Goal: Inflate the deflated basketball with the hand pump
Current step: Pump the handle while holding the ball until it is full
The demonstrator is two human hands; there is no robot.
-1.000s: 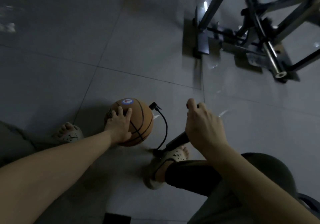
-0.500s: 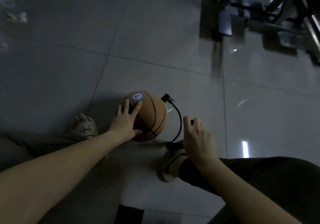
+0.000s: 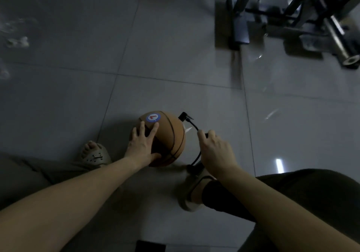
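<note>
- Evidently mid-pumping, by my reading: the right hand (image 3: 216, 152) is gripping the top handle of the hand pump (image 3: 195, 168), fingers curled round it, sitting low over the pump's base.
- The left hand (image 3: 143, 145) is lying flat on the near side of the basketball (image 3: 171, 134), fingers spread wide, pressing rather than clutching.
- The basketball is sitting on the tiled floor (image 3: 175, 57), directly under the left hand and just left of the right hand. A round sticker (image 3: 153, 117) is showing beyond the left fingertips.
- A black hose (image 3: 192, 124) is looping from below the right hand, past its knuckles, to a black nozzle head (image 3: 182, 116) touching the ball's far right side.
- The right foot (image 3: 191, 193) is sitting just under the right wrist, seemingly pinning the pump's base. The left foot (image 3: 93, 154) is resting left of the left hand.
- Next move, as I judge it: the handle is looking near the bottom of its travel, so a straight pull up, then a push down, with the left hand bracing the ball so the needle is not getting wrenched.
- Hard to make out: the right hand is hiding most of the pump barrel. The needle and valve are not showing. Dim light is leaving the ball's firmness unreadable. A metal frame (image 3: 292, 18) far beyond the right hand is blurring and running off the edge.
</note>
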